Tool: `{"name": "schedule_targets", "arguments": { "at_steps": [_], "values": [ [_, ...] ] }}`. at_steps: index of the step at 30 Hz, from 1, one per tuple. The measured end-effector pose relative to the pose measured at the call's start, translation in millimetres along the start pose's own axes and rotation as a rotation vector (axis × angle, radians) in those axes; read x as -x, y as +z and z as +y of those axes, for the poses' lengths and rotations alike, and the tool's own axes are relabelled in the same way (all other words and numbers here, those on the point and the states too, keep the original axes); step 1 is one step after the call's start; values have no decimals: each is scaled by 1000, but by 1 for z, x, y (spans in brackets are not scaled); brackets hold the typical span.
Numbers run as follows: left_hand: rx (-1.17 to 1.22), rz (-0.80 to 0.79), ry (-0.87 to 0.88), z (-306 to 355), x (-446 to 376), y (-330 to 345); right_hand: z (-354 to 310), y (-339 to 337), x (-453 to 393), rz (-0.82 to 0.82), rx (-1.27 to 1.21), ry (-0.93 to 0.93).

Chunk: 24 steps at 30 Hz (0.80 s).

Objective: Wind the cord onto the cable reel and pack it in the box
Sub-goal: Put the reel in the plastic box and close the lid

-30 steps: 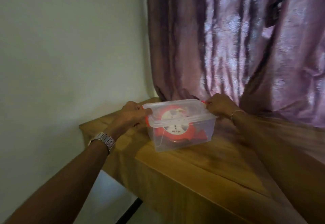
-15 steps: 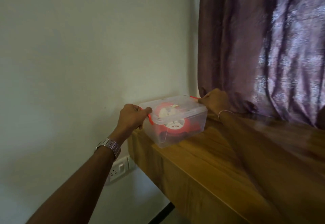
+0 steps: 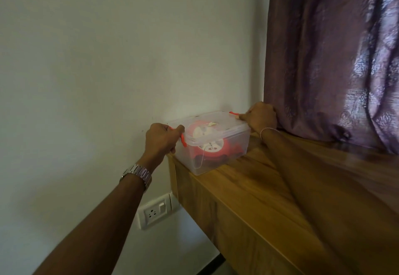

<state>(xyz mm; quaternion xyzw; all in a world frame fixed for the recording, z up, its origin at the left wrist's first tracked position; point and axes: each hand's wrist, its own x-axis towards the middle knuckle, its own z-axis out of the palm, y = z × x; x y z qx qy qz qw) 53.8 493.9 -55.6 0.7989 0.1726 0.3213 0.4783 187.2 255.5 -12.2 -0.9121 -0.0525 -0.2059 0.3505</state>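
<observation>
Clear plastic box (image 3: 218, 145) lies lengthwise between both hands: left hand (image 3: 160, 139) and right hand (image 3: 260, 117) each grip 1 end clip.

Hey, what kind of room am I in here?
Probably a room at home, maybe a bedroom: purple curtain, wooden ledge and wall socket.

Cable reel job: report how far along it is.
Done: the red cable reel lies inside the clear box, lid on. In hand: the left hand and right hand grip the box's orange end latches on the wooden shelf. Left: letting go; whether the latches are snapped cannot be told.
</observation>
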Motion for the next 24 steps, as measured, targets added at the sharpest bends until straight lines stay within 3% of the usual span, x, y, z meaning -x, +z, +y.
{"name": "schedule_targets", "arguments": {
  "at_steps": [6,10,14,17,20,24],
  "values": [
    [-12,24,-9,0,-1,-4,-3,11,-7,45,13,-30],
    [-41,61,13,1,0,-6,0,13,-6,59,-143,23],
    [-404,204,98,16,3,-11,16,-2,14,18,-42,-84],
    [-626,273,296,44,19,9,37,-34,35,49,103,-174],
    [-569,184,510,77,51,48,60,-78,56,84,278,-206],
    [-392,-55,718,125,105,110,99,-153,95,213,417,-187]
  ]
}}
